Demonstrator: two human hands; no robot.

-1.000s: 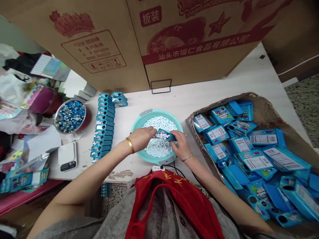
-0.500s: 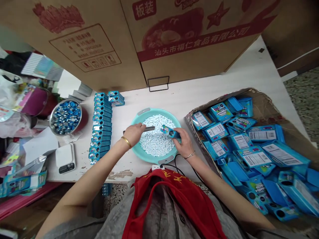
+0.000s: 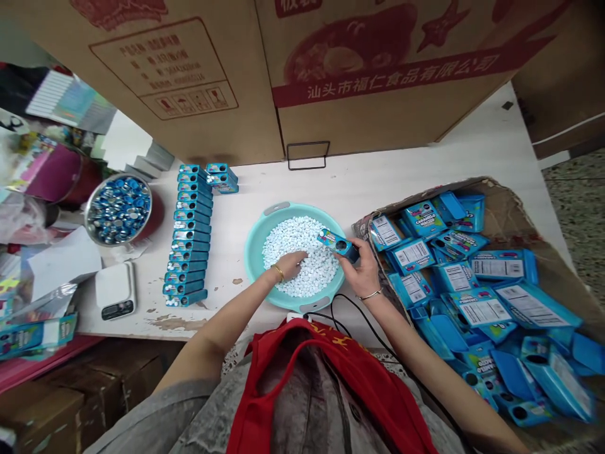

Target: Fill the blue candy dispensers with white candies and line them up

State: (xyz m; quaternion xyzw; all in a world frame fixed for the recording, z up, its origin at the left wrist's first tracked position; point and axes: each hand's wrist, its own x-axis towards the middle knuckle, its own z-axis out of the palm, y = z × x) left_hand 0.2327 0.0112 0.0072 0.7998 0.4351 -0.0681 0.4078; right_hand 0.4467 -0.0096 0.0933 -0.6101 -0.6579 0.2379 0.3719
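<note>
White table (image 3: 265,181), blue box (image 3: 334,241) in right hand (image 3: 363,270)

Lighting: even, diffuse indoor light, source out of frame. Tabletop (image 3: 293,183) is the bright zone; white candies (image 3: 302,284) come out very pale, single pieces hard to separate. Foil-wrapped candies (image 3: 120,208) throw small glints. Shadows soft on top; cardboard boxes (image 3: 42,410) under the table sit dim. Upper-right corner falls off dark. Wide-angle stretch: big carton (image 3: 354,132) splays outward. Left edge smeared, blue pack (image 3: 562,381) lower right soft too. Large carton characters readable, fine print mushy.
</note>
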